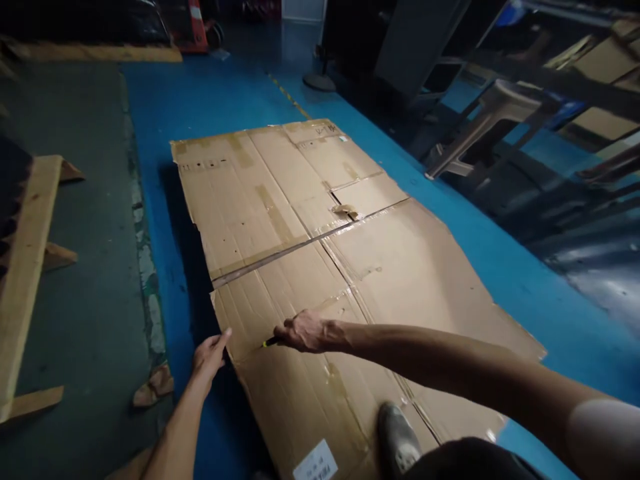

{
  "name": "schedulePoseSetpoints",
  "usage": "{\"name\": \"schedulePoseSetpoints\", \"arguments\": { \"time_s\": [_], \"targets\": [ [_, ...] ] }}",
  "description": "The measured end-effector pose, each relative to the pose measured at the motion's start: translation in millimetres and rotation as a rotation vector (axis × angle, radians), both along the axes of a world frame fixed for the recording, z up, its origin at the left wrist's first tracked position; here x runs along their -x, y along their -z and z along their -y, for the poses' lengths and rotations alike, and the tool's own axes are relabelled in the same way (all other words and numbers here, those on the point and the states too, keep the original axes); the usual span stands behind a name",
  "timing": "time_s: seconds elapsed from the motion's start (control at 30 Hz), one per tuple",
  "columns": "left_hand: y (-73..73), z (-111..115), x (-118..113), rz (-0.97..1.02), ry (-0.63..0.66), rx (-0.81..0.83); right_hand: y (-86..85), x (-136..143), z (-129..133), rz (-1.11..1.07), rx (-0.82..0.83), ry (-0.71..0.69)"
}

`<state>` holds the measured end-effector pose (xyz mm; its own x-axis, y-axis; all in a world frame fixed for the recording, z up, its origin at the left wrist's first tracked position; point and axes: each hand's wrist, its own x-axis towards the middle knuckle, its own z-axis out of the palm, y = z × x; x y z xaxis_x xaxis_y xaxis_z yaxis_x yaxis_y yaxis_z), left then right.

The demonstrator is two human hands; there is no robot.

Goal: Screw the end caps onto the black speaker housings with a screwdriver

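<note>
A large flattened cardboard box [400, 267] spreads out in front of me, with strips of brown tape and long fold lines across it. My right hand [307, 331] is closed around a utility knife [271, 341] with a black and yellow body. The knife's tip meets the cardboard near its left side, where a short line runs toward the edge. My left hand [213, 353] holds the left edge of the cardboard, thumb on top and the other fingers partly hidden. A shoe [397, 437] stands on the near part of the sheet.
Blue floor [150, 100] surrounds the cardboard. On the left stands a wooden pallet frame [30, 267], with a crumpled brown scrap [154, 385] nearby. A plastic stool [487, 120] is at the right, by shelving with boxes. A round stand base [319, 82] sits at the back.
</note>
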<state>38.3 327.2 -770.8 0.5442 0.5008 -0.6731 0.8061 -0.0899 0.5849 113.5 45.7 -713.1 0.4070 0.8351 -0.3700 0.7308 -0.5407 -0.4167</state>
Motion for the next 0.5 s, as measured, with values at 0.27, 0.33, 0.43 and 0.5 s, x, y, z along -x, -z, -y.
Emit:
{"name": "schedulePoseSetpoints", "arguments": {
  "time_s": [0.27,0.33,0.43,0.5],
  "targets": [
    [9.7,-6,-7,0.083,0.112,-0.042,25.0,6,-49,0.168,-0.024,-0.206],
    [9.0,-4,-6,0.09,0.122,-0.061,27.9,6,-52,0.2,-0.028,-0.23],
    [7.7,-2,-7,0.077,0.128,-0.081,32.1,4,-55,0.229,-0.03,-0.254],
    [6.6,-1,-8,0.072,0.132,-0.086,34.9,2,-56,0.239,-0.031,-0.263]
  ]
}}
